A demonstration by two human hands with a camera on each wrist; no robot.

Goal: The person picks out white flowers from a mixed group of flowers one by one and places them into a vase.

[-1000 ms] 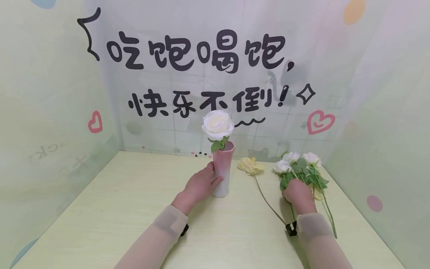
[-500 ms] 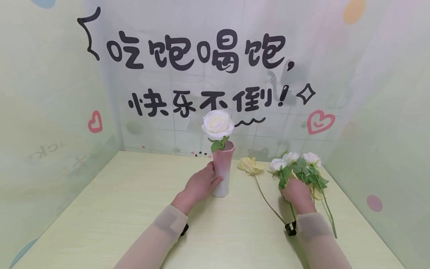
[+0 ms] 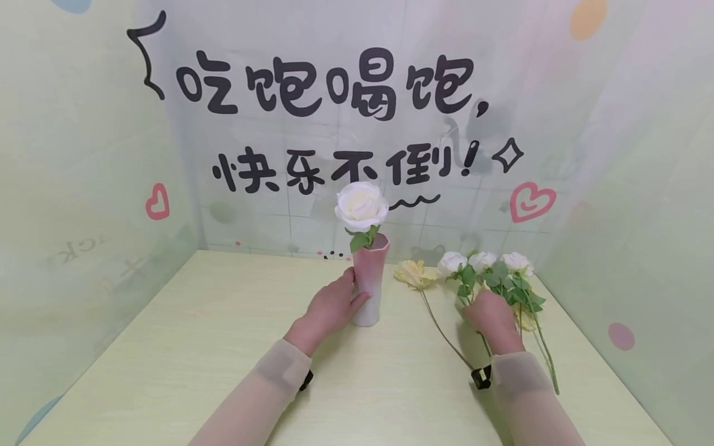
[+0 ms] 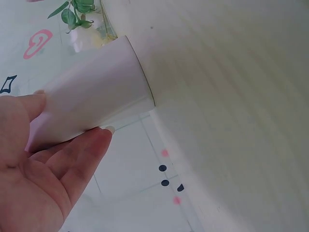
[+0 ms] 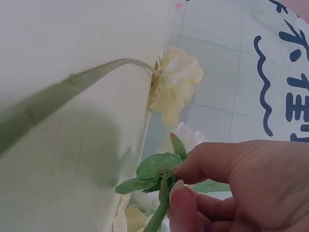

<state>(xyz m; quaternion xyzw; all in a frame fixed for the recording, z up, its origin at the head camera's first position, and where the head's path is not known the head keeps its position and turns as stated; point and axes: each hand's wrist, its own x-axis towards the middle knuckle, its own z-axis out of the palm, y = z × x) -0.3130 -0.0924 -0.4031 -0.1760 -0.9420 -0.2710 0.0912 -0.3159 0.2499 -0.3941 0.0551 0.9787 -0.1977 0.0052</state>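
Note:
My left hand (image 3: 331, 303) grips the pink-and-white vase (image 3: 369, 285), thumb on one side and fingers on the other. The vase stands upright on the table, with one white rose (image 3: 361, 206) in it. In the left wrist view the vase's pale lower part (image 4: 96, 92) lies between thumb and fingers. At the right, my right hand (image 3: 493, 319) pinches the green stem (image 5: 161, 208) of a white rose (image 3: 452, 263) just below its leaves. More white roses (image 3: 517, 264) lie behind that hand, which hides part of their stems.
A yellow flower (image 3: 414, 274) with a long bare stem lies between the vase and the right hand. Another yellow bloom (image 3: 525, 320) shows under the roses. Printed cloth walls (image 3: 630, 248) enclose the table (image 3: 184, 347) at the back and sides.
The rose in my right hand has shifted left, away from the other roses, and the right hand has moved slightly left. The left hand and vase stay still.

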